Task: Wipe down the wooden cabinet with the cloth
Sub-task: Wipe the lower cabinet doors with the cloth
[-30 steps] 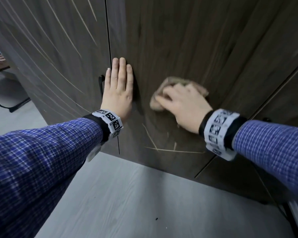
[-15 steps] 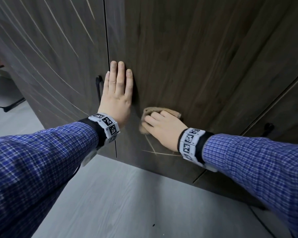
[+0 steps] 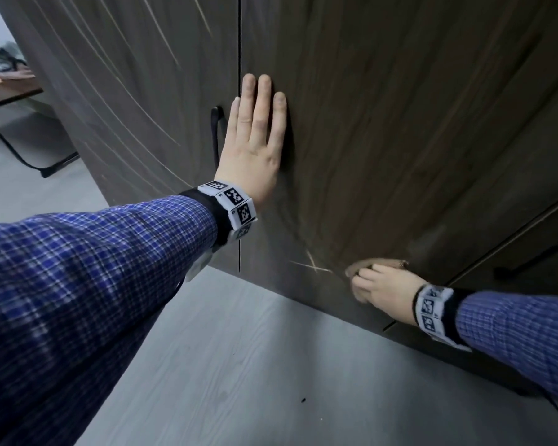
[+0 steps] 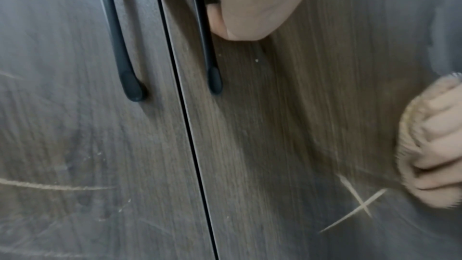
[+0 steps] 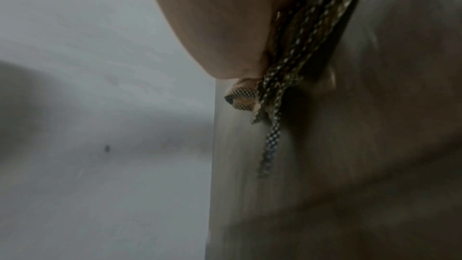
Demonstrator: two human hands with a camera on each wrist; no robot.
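The dark wooden cabinet (image 3: 384, 123) fills the head view, its doors split by a vertical seam. My left hand (image 3: 253, 140) lies flat on the right-hand door beside the seam, fingers straight. Low on that door, near its bottom edge, my right hand (image 3: 382, 284) grips a bunched tan cloth (image 3: 384, 263) and presses it to the wood. In the left wrist view the cloth (image 4: 410, 126) shows under curled fingers (image 4: 440, 135), just right of a pale X-shaped scratch (image 4: 360, 203). The right wrist view shows the cloth (image 5: 287, 78) hanging below the palm.
Two black bar handles (image 4: 125, 46) flank the door seam. Pale scratch lines cross the left door (image 3: 126, 91). Grey floor (image 3: 255, 365) runs below the cabinet. A table with black legs (image 3: 10, 101) stands at far left. Another door with a black handle (image 3: 535, 255) is at lower right.
My right hand has carried the cloth down the door and then rightward, past the X scratch to near the bottom edge. The left hand has stayed flat on the door.
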